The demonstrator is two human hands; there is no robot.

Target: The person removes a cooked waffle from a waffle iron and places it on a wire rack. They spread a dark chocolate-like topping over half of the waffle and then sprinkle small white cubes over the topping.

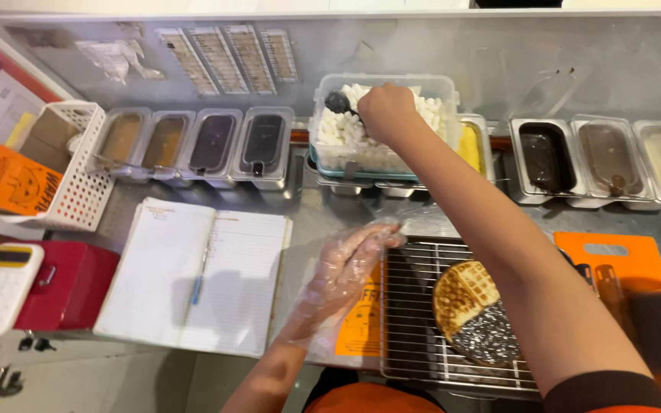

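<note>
Right hand (386,113): reaching into clear marshmallow tub (445,95), grip closed round handle of dark scoop (337,102) dug into white mini marshmallows (342,131).
Left hand (346,269): in clear plastic glove, fingers loosely open, holding nothing, resting at left edge of wire rack (411,306).
Waffle (474,312): round, lying on rack, lower half coated in dark chocolate with pale speckles, upper half bare.
Progress: dipping and sprinkling apparently done; no marshmallows on waffle yet.
Nearby: row of sauce pans (193,144) to left, chocolate pans (548,157) to right, open notebook (193,275) on table (330,218), calculator (1,287) on red box (70,283).
</note>
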